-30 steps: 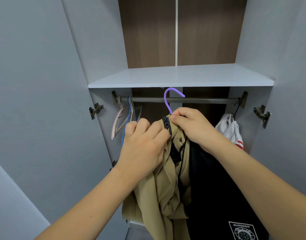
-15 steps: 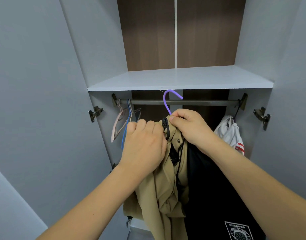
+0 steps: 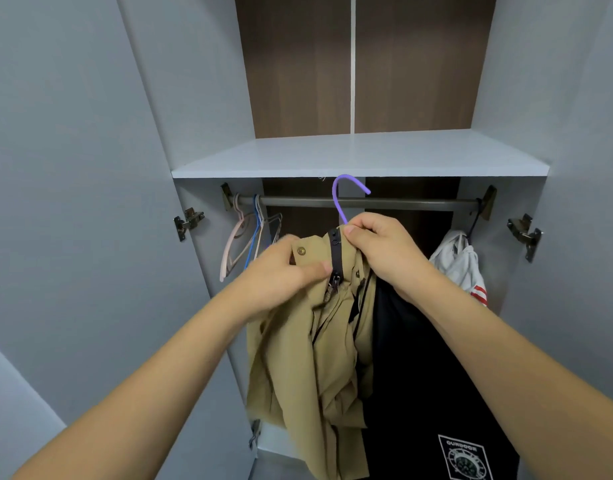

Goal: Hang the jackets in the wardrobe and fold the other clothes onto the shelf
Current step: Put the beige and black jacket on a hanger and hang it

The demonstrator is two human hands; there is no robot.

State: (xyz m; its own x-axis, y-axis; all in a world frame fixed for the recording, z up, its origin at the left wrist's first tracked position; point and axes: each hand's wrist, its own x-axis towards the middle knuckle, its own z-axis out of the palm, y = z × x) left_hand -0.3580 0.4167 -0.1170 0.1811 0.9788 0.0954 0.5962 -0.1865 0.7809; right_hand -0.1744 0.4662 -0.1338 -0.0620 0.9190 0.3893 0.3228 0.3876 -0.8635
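Tan jacket (image 3: 312, 341) hangs bunched in front of the wardrobe opening, collar up, on a purple hanger (image 3: 343, 199) w/ hook poking above the fingers. Hook tip sits just in front of the rail (image 3: 402, 203), near rail's mid, under the shelf (image 3: 332, 157) front edge. Right hand (image 3: 384, 251) pinches collar + hanger neck, nearer the hook. Left hand (image 3: 280, 271) grips collar by the zip, thumb pressed on. Next, prob.: lift hook up & over rail.

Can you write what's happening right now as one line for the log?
step: hanging tan jacket | right hand: pinches collar at purple hanger | left hand: grips collar | hook: not on rail
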